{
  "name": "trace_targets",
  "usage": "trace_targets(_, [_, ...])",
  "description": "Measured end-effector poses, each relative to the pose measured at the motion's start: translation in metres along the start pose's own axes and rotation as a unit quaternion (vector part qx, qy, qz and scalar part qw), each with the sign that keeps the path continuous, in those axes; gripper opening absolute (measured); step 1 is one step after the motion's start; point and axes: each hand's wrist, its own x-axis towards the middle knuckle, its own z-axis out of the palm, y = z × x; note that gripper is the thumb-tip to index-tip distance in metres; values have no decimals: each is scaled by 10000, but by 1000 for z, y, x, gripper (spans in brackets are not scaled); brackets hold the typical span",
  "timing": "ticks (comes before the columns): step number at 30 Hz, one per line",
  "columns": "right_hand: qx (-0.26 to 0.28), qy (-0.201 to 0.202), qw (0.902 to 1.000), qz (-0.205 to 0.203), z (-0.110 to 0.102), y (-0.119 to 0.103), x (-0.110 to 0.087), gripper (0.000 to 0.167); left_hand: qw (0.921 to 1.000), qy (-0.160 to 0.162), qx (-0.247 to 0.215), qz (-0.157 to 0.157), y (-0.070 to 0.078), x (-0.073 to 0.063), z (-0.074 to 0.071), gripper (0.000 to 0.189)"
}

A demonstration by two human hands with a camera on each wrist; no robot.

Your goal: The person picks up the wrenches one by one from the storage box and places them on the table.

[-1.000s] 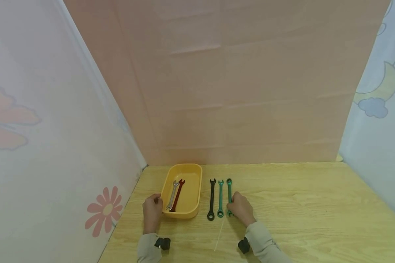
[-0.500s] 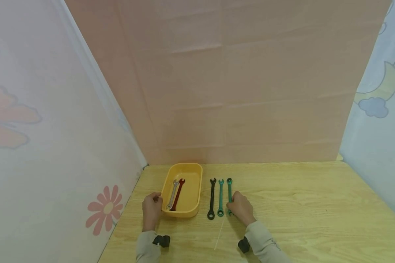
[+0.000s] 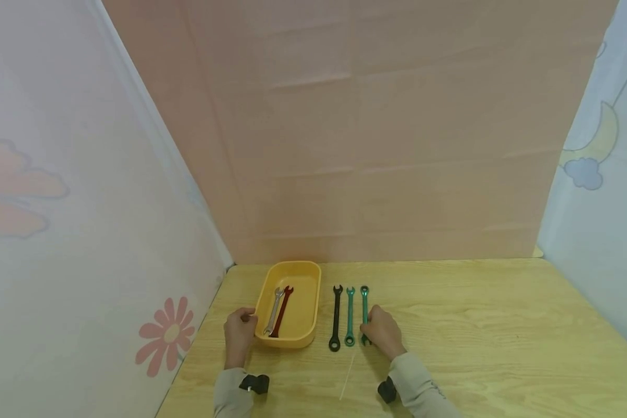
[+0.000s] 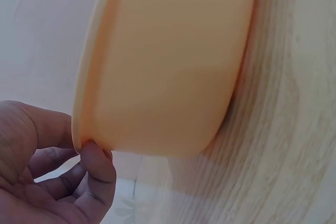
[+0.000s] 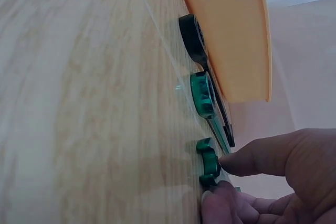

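My left hand (image 3: 238,334) pinches the near-left rim of a yellow plastic tray (image 3: 299,342) between thumb and fingers. Inside the tray lie a silver wrench (image 3: 274,310) and a dark red wrench (image 3: 282,310), side by side. To its right a black wrench (image 3: 337,316) and a green wrench (image 3: 350,316) rest parallel on the table. The rightmost wrench, also green (image 3: 364,302), has its ring end pointing away; my right hand (image 3: 384,332) pinches it near the open-jawed end. In the right wrist view, thumb and fingertips meet around that green end (image 5: 209,162), close against the tabletop.
The wood-grain table (image 3: 475,325) extends to the right of the wrenches. A pinkish-brown cloth (image 3: 376,145) hangs along its back edge. Pale printed sheets stand at the left (image 3: 99,232) and right (image 3: 601,220). A thin light line (image 3: 347,377) marks the tabletop in front.
Almost nothing differs; both hands keep their grips and the wrenches stay where they were. The head view shifts very slightly.
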Motion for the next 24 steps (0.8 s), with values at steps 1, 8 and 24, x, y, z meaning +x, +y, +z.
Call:
trace_targets(1, [2,-3,10000,5,0,0,1,12,10000,-5,-7,-34,0,0,0,17])
trace_targets(8, [-122,40,9999,-7,-1,-1,4,13,9998,-90,-132,-129,-3,2,0,17])
trace_targets(24, [118,206,9992,-333,-9,-9,8,20,9997,-125,-110,-180,-2,5,0,16])
